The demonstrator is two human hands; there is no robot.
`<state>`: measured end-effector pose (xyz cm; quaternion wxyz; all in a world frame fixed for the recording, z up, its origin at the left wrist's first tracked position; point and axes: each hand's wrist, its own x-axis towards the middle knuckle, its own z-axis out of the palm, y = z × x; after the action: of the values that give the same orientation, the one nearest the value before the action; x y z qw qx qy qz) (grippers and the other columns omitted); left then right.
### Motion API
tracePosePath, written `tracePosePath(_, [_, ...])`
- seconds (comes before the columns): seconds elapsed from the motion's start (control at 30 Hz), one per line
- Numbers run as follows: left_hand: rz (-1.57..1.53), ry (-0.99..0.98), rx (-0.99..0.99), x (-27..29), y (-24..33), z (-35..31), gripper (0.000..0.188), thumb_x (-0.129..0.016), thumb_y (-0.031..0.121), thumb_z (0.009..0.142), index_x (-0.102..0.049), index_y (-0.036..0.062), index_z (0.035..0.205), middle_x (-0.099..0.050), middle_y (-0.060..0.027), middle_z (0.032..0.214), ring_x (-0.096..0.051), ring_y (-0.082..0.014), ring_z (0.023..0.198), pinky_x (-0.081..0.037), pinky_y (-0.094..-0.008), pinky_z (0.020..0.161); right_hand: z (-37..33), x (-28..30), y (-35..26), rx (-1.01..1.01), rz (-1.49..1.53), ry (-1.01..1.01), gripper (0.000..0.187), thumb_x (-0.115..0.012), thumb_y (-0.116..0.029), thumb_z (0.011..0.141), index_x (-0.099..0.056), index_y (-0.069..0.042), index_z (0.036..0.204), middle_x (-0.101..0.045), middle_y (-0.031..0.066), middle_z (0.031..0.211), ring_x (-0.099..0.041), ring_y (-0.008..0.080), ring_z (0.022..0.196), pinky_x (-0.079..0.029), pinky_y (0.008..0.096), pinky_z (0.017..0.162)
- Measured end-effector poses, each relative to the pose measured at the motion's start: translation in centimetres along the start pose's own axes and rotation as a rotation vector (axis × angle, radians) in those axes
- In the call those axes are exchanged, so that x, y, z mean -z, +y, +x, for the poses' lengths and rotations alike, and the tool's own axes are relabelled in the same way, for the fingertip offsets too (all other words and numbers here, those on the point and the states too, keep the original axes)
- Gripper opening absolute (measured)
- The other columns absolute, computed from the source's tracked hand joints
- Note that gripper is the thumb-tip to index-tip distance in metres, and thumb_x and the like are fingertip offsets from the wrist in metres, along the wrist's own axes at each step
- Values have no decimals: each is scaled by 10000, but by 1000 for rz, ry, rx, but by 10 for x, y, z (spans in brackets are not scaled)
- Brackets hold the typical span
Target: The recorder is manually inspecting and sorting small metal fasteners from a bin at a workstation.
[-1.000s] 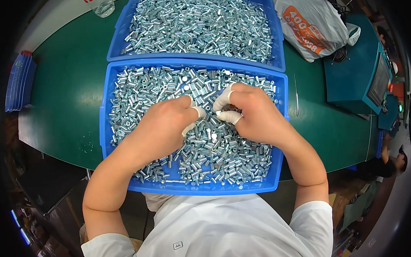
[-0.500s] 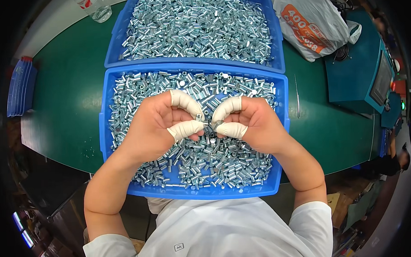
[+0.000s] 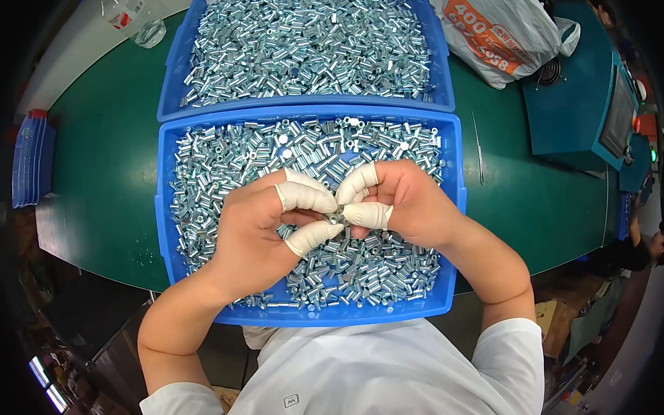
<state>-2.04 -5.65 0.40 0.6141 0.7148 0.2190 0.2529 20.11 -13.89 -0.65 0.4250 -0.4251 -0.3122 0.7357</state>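
My left hand (image 3: 263, 228) and my right hand (image 3: 405, 205) meet over the nearer blue tray (image 3: 458, 203), their fingertips touching. White finger covers wrap the thumbs and several fingers. Between my left thumb and forefinger a bit of a small silvery metal sleeve (image 3: 335, 218) shows. My right thumb and forefinger are pinched against the same spot, and what they grip is hidden. Beneath both hands, the tray holds a loose layer of short shiny metal sleeves (image 3: 371, 272), some with wider heads. A patch of bare blue bottom shows near the tray's front.
A second blue tray (image 3: 168, 85), heaped with the same sleeves, adjoins at the back. On the green table (image 3: 104, 164) are stacked blue bins (image 3: 32, 159), a plastic bottle (image 3: 147, 31), a white plastic bag (image 3: 487, 34), a thin rod (image 3: 478, 147) and a teal machine (image 3: 570, 119) with a screen.
My hands have come together, the left fingers closing in on the right fingertips. My left hand sits slightly lower, and the metal pieces between the fingers are now mostly covered. The view has shifted slightly.
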Motion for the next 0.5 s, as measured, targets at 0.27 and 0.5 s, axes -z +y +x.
tracePosePath(0.27, [232,-15,-109,1,1,-1,324,-853,-65,776,-711,21,1054,-722,-116,999,-732,-170,856,-628,-261,710,0,-2,-1,-15,3,-13,132,-712,-52,975,-697,-2,1096,-739,76,965,-712,125,764,-594,269,721])
tracePosePath(0.5, [479,12,-401,-1,1,1,307,-840,-62,785,-727,24,1058,-725,-119,966,-737,-189,796,-612,-266,651,0,-1,-2,-16,-3,-20,97,-699,-79,993,-694,-12,1063,-729,71,937,-705,113,744,-585,258,690])
